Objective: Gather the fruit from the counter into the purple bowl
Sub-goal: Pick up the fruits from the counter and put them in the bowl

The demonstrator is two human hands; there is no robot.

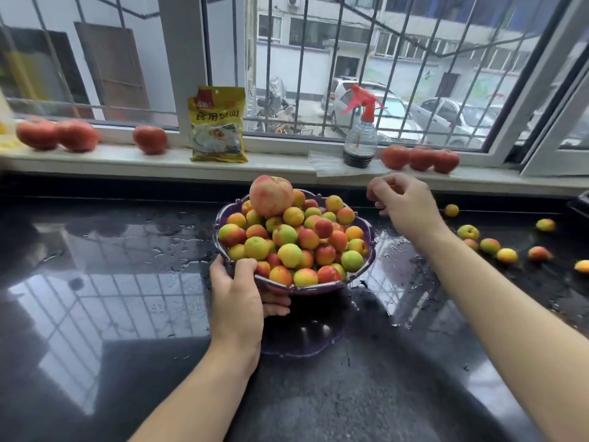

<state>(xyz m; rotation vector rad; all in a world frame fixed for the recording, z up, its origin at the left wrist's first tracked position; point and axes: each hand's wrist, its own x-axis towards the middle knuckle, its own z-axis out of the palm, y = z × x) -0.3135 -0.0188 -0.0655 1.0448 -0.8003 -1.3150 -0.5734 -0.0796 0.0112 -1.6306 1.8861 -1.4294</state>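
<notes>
The purple bowl stands on the wet black counter, heaped with small apricots and one large peach on top. My left hand grips the bowl's near-left rim, thumb over the edge. My right hand hovers just right of the bowl, fingers curled around small fruit that is blurred and mostly hidden. Several loose apricots lie on the counter to the right.
On the windowsill stand a yellow packet, a spray bottle and tomatoes at left and right. A dark object sits at the far right edge. Water drops cover the counter.
</notes>
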